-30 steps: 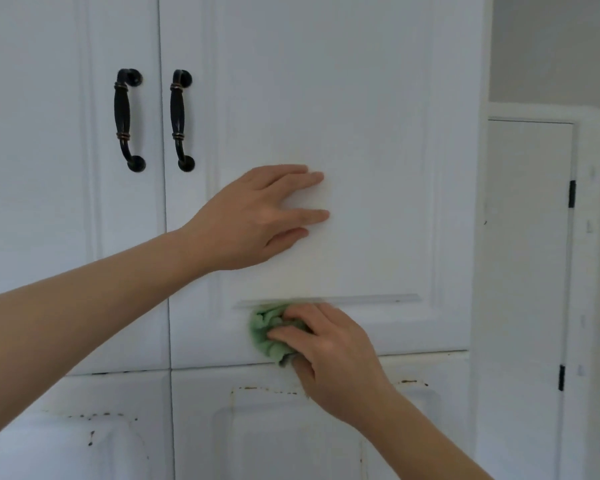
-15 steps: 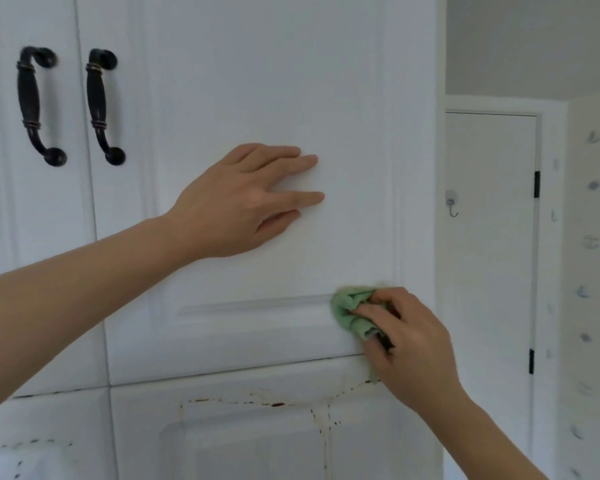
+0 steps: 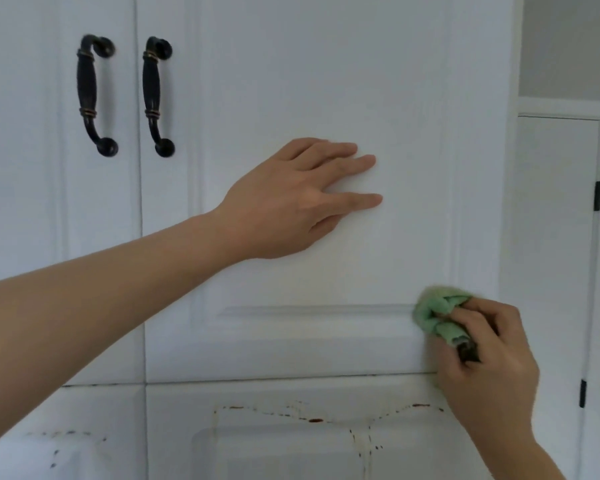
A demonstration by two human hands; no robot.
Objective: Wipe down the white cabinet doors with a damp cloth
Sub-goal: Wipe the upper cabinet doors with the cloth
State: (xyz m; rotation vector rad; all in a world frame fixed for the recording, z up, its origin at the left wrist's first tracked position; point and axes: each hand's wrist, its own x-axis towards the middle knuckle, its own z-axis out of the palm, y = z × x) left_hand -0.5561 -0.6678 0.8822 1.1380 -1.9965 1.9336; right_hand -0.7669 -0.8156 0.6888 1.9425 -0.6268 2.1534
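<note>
Gripping the bunched green cloth (image 3: 437,315), the right hand (image 3: 489,368) presses it at the door (image 3: 291,81) panel's lower right corner; unwiped groove runs toward 9 o'clock. Left hand (image 3: 291,206), flat and fingers spread, braces at 10 o'clock.

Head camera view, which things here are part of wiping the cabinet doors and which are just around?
In use: green cloth, right hand, left hand, upper right cabinet door.

Just around: black handles, room door, door hinges.
</note>
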